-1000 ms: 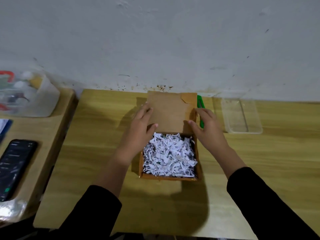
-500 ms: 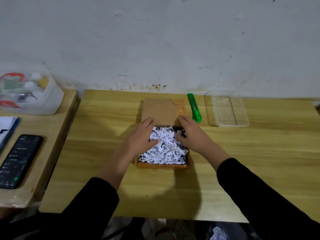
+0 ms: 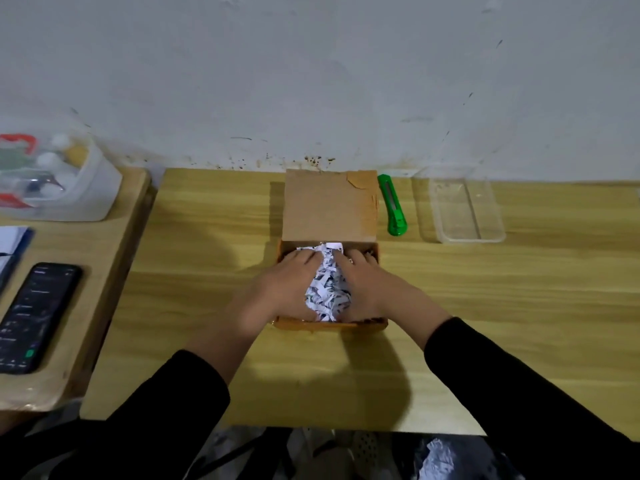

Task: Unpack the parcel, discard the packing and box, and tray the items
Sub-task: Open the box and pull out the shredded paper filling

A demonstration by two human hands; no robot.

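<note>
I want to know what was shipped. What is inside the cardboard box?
Only shredded paper shows inside the cardboard box, gathered between the left hand and right hand. Anything beneath it is covered.

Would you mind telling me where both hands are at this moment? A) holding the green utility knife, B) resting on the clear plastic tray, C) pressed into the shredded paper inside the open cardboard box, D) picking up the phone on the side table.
C: the left hand and right hand are both sunk into the shredded paper inside the open cardboard box, gathering it between them.
</note>
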